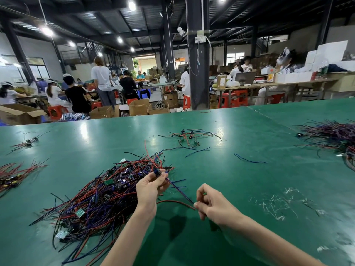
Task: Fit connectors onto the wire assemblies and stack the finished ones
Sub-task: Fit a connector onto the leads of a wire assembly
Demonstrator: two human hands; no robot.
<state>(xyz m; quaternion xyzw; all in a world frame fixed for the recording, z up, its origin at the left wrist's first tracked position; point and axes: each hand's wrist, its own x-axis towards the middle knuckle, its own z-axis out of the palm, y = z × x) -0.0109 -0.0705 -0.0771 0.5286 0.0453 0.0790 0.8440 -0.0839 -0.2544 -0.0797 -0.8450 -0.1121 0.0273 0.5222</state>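
L hand (148, 186) at frame centre pinches a small blue connector (157, 172) w/ fingertips, just off the right edge of the big tangled wire pile (96, 196) at lower left. R hand (211, 203), centre-right, fingers closed on the free ends of the blue wire (178, 191) and red wire (172, 202) running back to the L hand. Green table (240, 179): open room right of the hands, only white clippings (276, 204) there. Small wire cluster (189, 137) upper centre, one loose blue wire (249, 160) mid-right. More wire heaps at far right edge (332, 135) and left edge (15, 175). Table's far edge runs across mid-frame.
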